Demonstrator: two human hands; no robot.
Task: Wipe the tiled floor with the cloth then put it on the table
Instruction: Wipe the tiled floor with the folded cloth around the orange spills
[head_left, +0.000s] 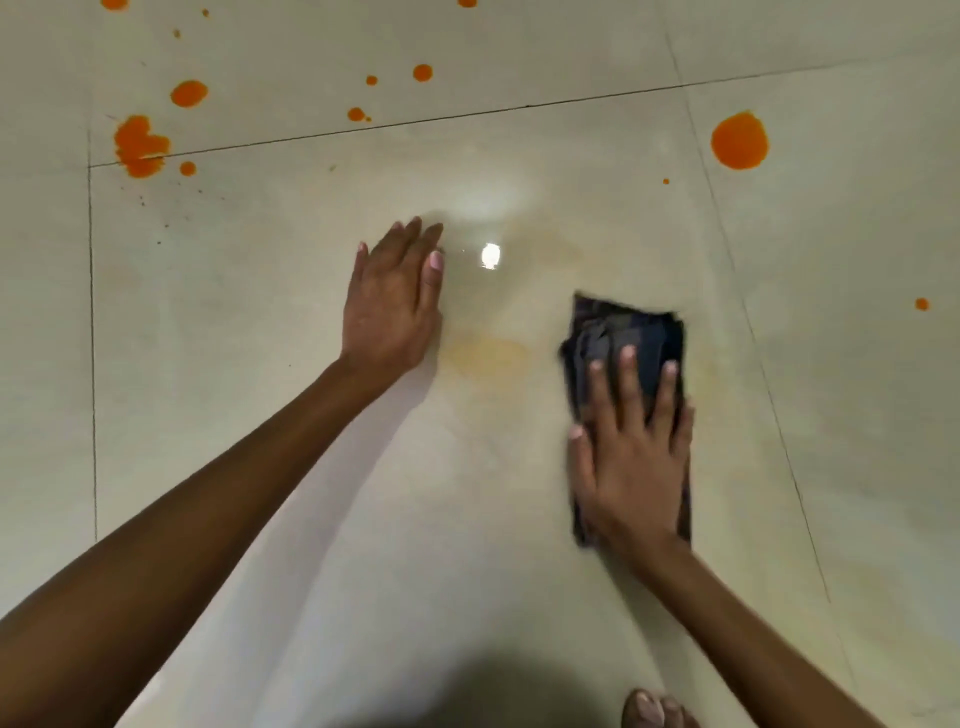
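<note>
A dark folded cloth (631, 332) lies flat on the glossy beige tiled floor (311, 467), right of centre. My right hand (631, 452) presses down on the cloth with spread fingers, covering its near half. My left hand (395, 306) rests flat on the bare tile to the left, palm down, fingers together, holding nothing. Between the two hands is a faint smeared orange mark (488, 358). Orange splashes dot the far floor: a large blotch (140, 145) at the far left and a round drop (738, 141) at the far right. No table is in view.
Small orange drops (422, 73) are scattered along the far tiles, one more (921, 304) at the right. Dark grout lines (92, 338) cross the floor. My toes (657, 709) show at the bottom edge. A lamp's glare (490, 255) reflects near my left hand.
</note>
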